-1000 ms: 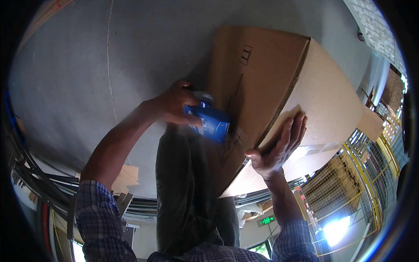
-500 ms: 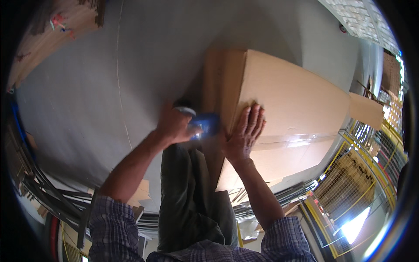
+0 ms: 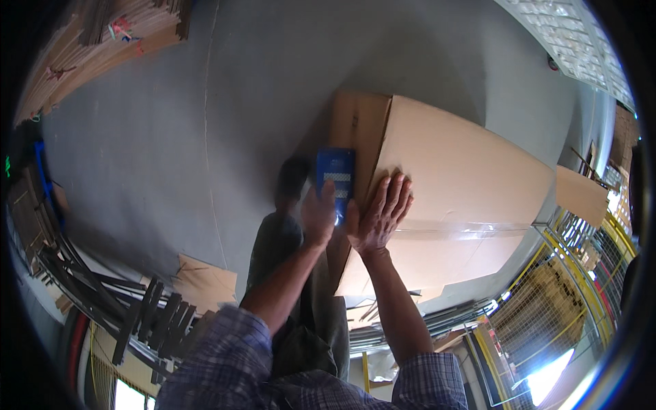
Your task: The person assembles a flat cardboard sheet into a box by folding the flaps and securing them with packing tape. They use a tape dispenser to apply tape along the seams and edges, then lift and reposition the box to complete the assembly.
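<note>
A large brown cardboard box [image 3: 465, 164] lies on the floor in front of me, a strip of clear tape [image 3: 471, 228] running along its top. My right hand [image 3: 381, 213] rests flat on the box top by the near-left edge, its fingers stretched out and the thumb apart. At the box's left end, my left hand [image 3: 318, 213] is closed on a blue tape dispenser [image 3: 336, 164], whose flat blue side is up against that end face. Motion smears the left fingers somewhat, and the dispenser's tape roll cannot be made out.
Flattened cardboard stacks [image 3: 102, 51] stand at the far left. Dark metal bars [image 3: 154, 318] and a loose cardboard piece [image 3: 205, 281] lie at the lower left. A yellow-framed mesh cage [image 3: 547, 294] is at the right; a white rack [image 3: 581, 41] stands at the far right.
My left hand has swung rightward with the tape dispenser, now up against the box's left end. The right hand stays on the box top. The whole view has shifted slightly.
</note>
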Action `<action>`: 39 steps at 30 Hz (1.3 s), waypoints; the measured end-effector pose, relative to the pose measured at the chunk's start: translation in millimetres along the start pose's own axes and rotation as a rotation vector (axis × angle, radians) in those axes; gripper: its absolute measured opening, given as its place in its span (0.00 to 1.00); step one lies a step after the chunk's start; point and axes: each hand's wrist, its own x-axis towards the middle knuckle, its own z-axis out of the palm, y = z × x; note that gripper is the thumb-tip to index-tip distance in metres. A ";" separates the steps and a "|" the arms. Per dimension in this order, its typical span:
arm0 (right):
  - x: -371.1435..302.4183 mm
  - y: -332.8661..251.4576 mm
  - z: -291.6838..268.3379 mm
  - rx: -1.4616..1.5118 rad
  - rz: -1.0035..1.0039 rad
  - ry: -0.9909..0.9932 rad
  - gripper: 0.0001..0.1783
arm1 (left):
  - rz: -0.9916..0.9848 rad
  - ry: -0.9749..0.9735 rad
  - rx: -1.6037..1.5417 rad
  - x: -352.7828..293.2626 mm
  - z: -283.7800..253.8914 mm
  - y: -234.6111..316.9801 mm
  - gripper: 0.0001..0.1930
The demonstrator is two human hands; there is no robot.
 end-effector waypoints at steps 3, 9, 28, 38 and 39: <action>-3.1 11.4 -9.8 0.020 -0.038 -0.050 0.42 | -0.043 -0.045 0.109 21.7 -18.8 -9.7 0.35; -19.1 21.7 -25.1 0.287 0.169 -0.008 0.46 | -0.141 0.250 -0.050 63.8 -104.3 -55.7 0.34; -81.2 21.6 -7.5 0.057 0.079 -0.049 0.47 | 0.289 -0.263 -0.178 -34.1 -21.0 -28.1 0.31; -70.3 20.6 -11.7 0.144 0.158 -0.201 0.51 | 0.138 -0.329 0.069 58.3 31.3 -69.0 0.31; -72.9 19.9 -14.8 0.185 0.157 -0.192 0.46 | 0.247 -0.290 0.103 53.6 13.5 -63.8 0.28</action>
